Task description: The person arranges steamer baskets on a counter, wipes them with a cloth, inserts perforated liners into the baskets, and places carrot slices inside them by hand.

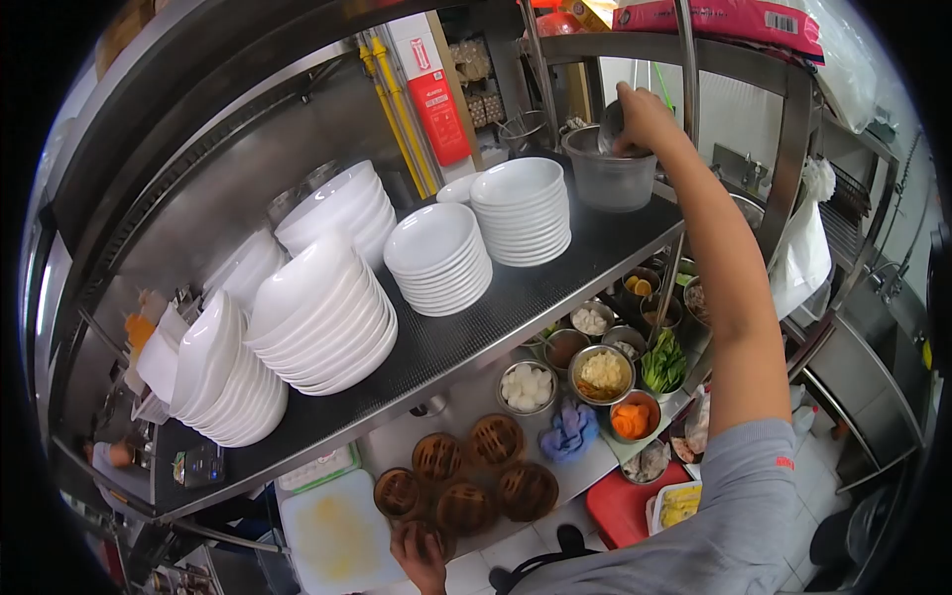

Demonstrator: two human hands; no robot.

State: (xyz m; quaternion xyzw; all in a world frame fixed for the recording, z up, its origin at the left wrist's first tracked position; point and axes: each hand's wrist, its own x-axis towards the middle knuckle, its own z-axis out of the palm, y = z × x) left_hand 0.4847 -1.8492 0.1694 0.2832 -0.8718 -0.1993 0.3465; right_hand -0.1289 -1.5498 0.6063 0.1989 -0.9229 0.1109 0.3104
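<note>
Because the slanted white bowl stacks (pixel 317 317) lean at left, a knock to the shelf (pixel 426 357) could topple them; at right, the dark bowl (pixel 612 127) catching the rim could tip the plastic tub (pixel 607 186). Count, left to right: slanted stacks, at least four; stained white board (pixel 342 531), one; brown steamer baskets (pixel 465 509), six, the nearest under the left grip (pixel 420 557), clamped or not, cannot tell; round bowl stacks (pixel 436 248), three, one partly hidden; blue cloth (pixel 568 431), one; tub, one, far right on the shelf; dark bowl, one, in its mouth, clamped by the right grip (pixel 643 119).
</note>
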